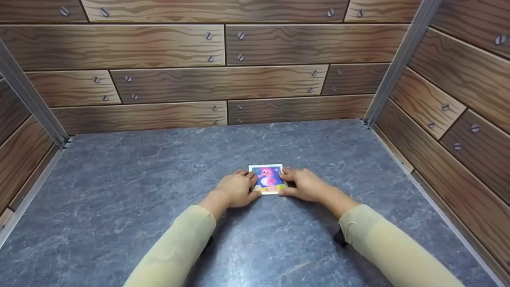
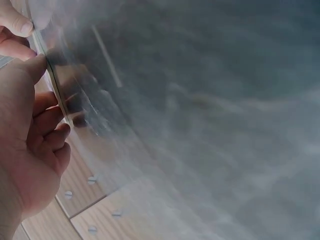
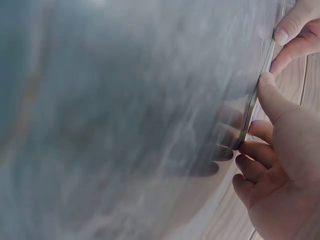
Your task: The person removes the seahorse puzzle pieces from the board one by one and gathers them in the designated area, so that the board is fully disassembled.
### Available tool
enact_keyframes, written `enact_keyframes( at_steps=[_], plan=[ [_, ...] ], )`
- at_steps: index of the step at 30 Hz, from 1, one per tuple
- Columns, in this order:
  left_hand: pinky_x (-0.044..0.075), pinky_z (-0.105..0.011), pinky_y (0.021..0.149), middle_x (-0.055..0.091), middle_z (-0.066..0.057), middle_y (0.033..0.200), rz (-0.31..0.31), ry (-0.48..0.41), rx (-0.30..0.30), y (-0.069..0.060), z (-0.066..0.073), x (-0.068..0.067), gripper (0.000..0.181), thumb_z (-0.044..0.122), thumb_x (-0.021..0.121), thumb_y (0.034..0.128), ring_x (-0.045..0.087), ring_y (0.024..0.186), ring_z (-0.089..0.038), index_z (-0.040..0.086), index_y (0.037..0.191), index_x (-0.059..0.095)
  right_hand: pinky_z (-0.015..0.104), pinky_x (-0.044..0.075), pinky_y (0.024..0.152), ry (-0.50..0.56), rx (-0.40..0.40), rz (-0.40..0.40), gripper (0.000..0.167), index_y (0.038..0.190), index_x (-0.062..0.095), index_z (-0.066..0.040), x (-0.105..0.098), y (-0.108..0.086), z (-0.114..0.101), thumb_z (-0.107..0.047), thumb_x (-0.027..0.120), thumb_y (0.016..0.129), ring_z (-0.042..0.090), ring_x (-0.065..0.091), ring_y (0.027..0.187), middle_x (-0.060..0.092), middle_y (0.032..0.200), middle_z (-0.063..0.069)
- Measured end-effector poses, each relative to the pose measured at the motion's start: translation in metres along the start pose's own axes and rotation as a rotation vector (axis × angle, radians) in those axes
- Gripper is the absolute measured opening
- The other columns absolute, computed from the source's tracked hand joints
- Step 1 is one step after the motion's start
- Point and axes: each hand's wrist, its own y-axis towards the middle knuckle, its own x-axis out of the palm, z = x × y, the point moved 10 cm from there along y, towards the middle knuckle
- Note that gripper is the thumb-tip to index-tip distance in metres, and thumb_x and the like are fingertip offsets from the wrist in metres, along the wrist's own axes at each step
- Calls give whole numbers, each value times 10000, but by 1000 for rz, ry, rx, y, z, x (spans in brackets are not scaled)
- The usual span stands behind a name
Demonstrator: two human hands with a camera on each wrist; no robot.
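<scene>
A small square picture board (image 1: 267, 178) with a white border and a pink seahorse on blue lies on the grey marbled table. My left hand (image 1: 238, 189) holds its left side, thumb at the near corner and fingers at the side. On the opposite side my right hand (image 1: 305, 185) grips it likewise, fingertips over the picture's edge. Both wrist views show the board edge-on, as a thin strip (image 2: 59, 95) in the left one and a thin strip (image 3: 251, 107) in the right one. Its underside is hidden.
The grey marbled tabletop (image 1: 131, 179) spreads around the hands. Wood-plank-patterned panels (image 1: 171, 83) stand at the back and on both sides, joined by metal corner posts (image 1: 398, 59).
</scene>
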Motion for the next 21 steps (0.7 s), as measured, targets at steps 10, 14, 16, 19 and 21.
enact_keyframes(
  at_steps=[10, 14, 16, 19, 21],
  plan=[
    [327, -454, 1244, 484, -149, 1617, 23, -19, 0, -24, -2, -2, 647, 483, 540, 1096, 437, 1505, -336, 49, 1574, 512, 604, 408, 1153, -16, 0, -23, 681, 1466, 603, 4, 6, -2, -23, -438, 770, 976, 482, 516, 1399, 521, 1521, 292],
    [350, -458, 1232, 504, -157, 1600, 36, 1, 11, -33, -1, -2, 648, 489, 540, 1093, 461, 1488, -342, 40, 1559, 529, 620, 398, 1156, -13, -4, -21, 678, 1464, 606, 4, 9, -5, -30, -436, 774, 975, 482, 515, 1402, 522, 1519, 297],
    [365, -463, 1222, 527, -163, 1580, 56, 5, 19, -38, 0, -2, 641, 478, 559, 1085, 485, 1470, -346, 27, 1540, 548, 625, 392, 1158, -10, -8, -29, 680, 1465, 604, 7, 11, -6, -34, -439, 768, 978, 483, 506, 1409, 514, 1526, 298],
    [374, -476, 1215, 540, -175, 1564, 74, -2, 28, -47, 0, -3, 636, 468, 574, 1080, 501, 1454, -355, 13, 1524, 562, 612, 385, 1170, -6, -21, -46, 682, 1471, 599, 5, 15, -7, -41, -444, 761, 983, 472, 491, 1429, 502, 1540, 285],
    [378, -482, 1211, 554, -183, 1549, 87, -7, 35, -53, 1, -3, 628, 460, 584, 1078, 512, 1443, -360, 4, 1510, 573, 600, 396, 1166, -17, -43, -45, 684, 1467, 602, 9, 16, -7, -46, -447, 760, 983, 467, 496, 1427, 512, 1534, 282]
  ],
)
